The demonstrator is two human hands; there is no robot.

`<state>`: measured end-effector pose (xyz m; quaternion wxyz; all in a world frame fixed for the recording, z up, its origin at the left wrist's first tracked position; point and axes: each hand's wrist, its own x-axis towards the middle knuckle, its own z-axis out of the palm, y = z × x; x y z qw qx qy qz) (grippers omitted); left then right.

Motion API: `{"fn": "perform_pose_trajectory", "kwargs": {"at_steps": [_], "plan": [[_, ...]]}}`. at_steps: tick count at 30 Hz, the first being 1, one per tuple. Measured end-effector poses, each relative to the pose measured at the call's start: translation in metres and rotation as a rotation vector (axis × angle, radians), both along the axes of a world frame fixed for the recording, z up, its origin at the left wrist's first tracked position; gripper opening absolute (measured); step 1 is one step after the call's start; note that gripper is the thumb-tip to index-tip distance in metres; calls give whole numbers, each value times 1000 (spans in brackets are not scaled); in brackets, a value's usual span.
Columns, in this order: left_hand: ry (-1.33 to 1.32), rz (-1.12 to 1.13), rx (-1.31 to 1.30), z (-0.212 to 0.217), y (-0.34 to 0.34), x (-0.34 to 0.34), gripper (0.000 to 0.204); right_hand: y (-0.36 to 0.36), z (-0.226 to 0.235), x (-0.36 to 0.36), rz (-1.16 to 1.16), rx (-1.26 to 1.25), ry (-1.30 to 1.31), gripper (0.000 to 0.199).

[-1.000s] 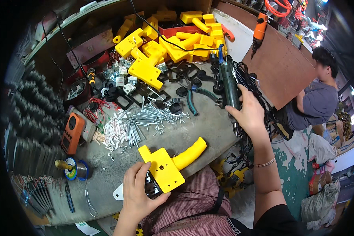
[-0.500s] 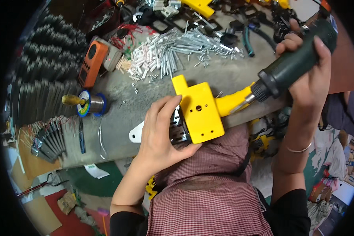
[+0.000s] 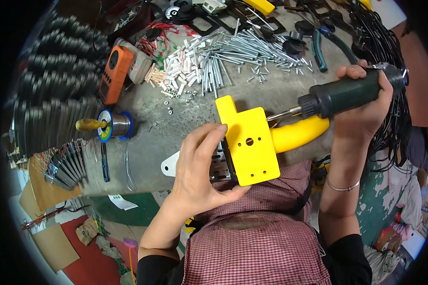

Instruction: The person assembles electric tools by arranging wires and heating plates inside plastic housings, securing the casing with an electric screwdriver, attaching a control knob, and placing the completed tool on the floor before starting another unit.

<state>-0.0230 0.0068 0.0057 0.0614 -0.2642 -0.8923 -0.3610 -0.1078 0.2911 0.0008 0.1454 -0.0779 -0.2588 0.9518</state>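
My left hand (image 3: 197, 166) grips a yellow plastic housing (image 3: 249, 140) with a curved yellow handle (image 3: 297, 134), holding it at the near edge of the grey workbench (image 3: 176, 128). A metal part sits under the housing, by my fingers. My right hand (image 3: 366, 109) is shut on a dark green electric screwdriver (image 3: 349, 92). Its metal bit (image 3: 283, 115) points left and meets the housing's upper right edge, just above the handle.
A pile of long silver screws (image 3: 233, 54) and small white pieces (image 3: 176, 71) lies beyond the housing. An orange meter (image 3: 113, 73), a solder spool (image 3: 111, 125), pliers (image 3: 321, 45), black cables (image 3: 390, 47) and stacked black parts (image 3: 57, 95) surround the work spot.
My right hand took the green screwdriver off the bench and brought its bit to the housing. The view dropped toward the bench's near edge. The left hand kept its hold on the housing.
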Motion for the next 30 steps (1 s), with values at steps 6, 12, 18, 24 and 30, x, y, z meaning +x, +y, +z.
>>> {"fn": "perform_pose_trajectory", "kwargs": {"at_steps": [6, 12, 18, 24, 30], "plan": [[-35, -1, 40, -1, -3, -1, 93, -4, -3, 0, -75, 92, -82, 32], [10, -4, 100, -4, -2, -1, 88, 16, -22, 0, 116, -35, 36, 36], [-122, -49, 197, 6, -21, -8, 95, 22, -28, -5, 167, -137, 91, 43], [314, 364, -564, 8, -84, -28, 20, 21, -20, -3, 158, -139, 128, 41], [346, 283, -822, 4, -85, -36, 8, 22, -15, -2, 134, -91, 108, 44]]}}
